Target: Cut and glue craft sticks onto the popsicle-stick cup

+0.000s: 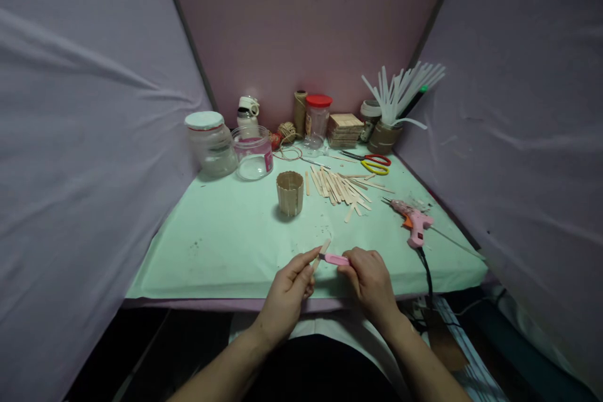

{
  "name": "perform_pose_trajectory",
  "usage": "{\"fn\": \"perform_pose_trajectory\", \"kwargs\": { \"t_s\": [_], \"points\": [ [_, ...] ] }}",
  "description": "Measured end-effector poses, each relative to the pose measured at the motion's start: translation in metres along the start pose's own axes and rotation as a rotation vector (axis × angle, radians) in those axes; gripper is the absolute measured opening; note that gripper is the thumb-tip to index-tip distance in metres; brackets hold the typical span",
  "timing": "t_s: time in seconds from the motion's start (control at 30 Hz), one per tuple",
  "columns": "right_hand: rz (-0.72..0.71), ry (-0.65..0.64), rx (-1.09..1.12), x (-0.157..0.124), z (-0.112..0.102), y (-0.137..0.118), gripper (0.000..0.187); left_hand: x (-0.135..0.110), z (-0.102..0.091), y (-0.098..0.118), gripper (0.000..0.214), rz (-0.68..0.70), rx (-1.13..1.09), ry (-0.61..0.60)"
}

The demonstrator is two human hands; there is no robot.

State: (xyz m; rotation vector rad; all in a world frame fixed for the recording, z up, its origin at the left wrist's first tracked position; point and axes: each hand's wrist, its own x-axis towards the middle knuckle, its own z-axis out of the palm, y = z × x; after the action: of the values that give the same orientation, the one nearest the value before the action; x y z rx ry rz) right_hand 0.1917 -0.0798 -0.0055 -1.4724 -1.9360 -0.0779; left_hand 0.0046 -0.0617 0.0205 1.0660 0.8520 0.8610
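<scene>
In the head view, the left hand [293,281] pinches a wooden craft stick [325,245] between thumb and fingers, the stick's free end slanting up and away to the right. The right hand [370,277] is closed around a pink craft knife [336,259], which points left so that its dark tip meets or overlaps the stick; whether it cuts into the wood is too small to tell. Both hands are over the near edge of the counter [221,239], which is covered in pale green cloth.

Beyond them, near the middle, a ribbed brown cup [289,195] stands upright. Just to its right a single stick [307,183] lies apart from a loose, overlapping pile of craft sticks [340,187]. Further right, a pink glue gun [417,225] lies on its side, nozzle pointing left, with a black cord [426,270] running off the near edge. Behind the pile are scissors [377,162] with one red and one yellow handle.

Along the back, from left to right, stand a clear jar with a white lid [214,152], an open clear tub [253,158] with a pink label, a white bottle [248,112], a ball of twine [287,132], a tall brown spool [300,114], a red-lidded jar [317,119], a stack of wooden squares [345,132] and a brown pot [383,138] full of translucent glue sticks [399,95].
</scene>
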Motion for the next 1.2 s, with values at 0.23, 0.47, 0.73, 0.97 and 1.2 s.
{"fn": "perform_pose_trajectory", "kwargs": {
  "t_s": [0.23, 0.47, 0.73, 0.97, 1.2],
  "points": [
    [0.014, 0.031, -0.05, 0.002, -0.001, -0.001, 0.044, 0.002, 0.004, 0.006, 0.05, -0.096, -0.22, 0.019],
    [0.518, 0.31, 0.058, 0.003, -0.019, 0.042, 0.043, -0.011, 0.005, 0.014, 0.05, -0.259, -0.246, -0.058],
    [0.167, 0.11, 0.012, -0.001, -0.032, 0.014, 0.038, -0.005, 0.004, 0.008, 0.053, -0.132, -0.157, -0.087],
    [-0.02, -0.016, 0.005, 0.001, -0.022, -0.007, 0.042, -0.006, 0.005, 0.007, 0.055, -0.095, -0.198, -0.092],
    [0.142, 0.076, -0.069, -0.001, -0.023, 0.014, 0.04, -0.011, 0.01, 0.013, 0.047, -0.181, -0.325, -0.122]
  ]
}}
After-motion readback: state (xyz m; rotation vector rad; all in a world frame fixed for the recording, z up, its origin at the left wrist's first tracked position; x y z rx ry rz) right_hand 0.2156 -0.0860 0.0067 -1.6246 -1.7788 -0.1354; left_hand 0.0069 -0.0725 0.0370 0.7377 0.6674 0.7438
